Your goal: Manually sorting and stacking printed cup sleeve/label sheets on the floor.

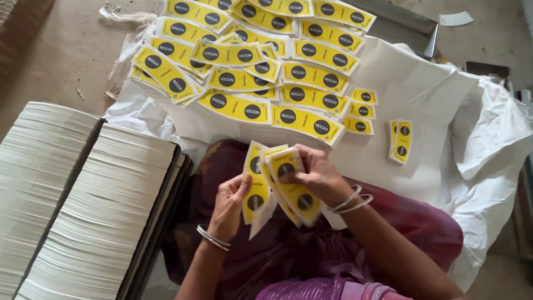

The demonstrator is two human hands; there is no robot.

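Currently, step in hand: sorting a fanned handful of yellow labels point(280, 186), judged mid-way.
Left hand point(229, 203): fingers curled, thumb pinching the near-left label's edge.
Right hand point(317, 176): closed over the fan, gripping its top.
Location: over the lap, near centre.
Laid-out labels point(261, 61): overlapping rows on white sheet point(422, 94), far side.
Small pile point(401, 141): right, apart.
White card stacks point(83, 205): near left.
Next move calls for: peeling one label free cleanly.

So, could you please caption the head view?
Both hands, left and right, fan yellow labels above sorted rows.
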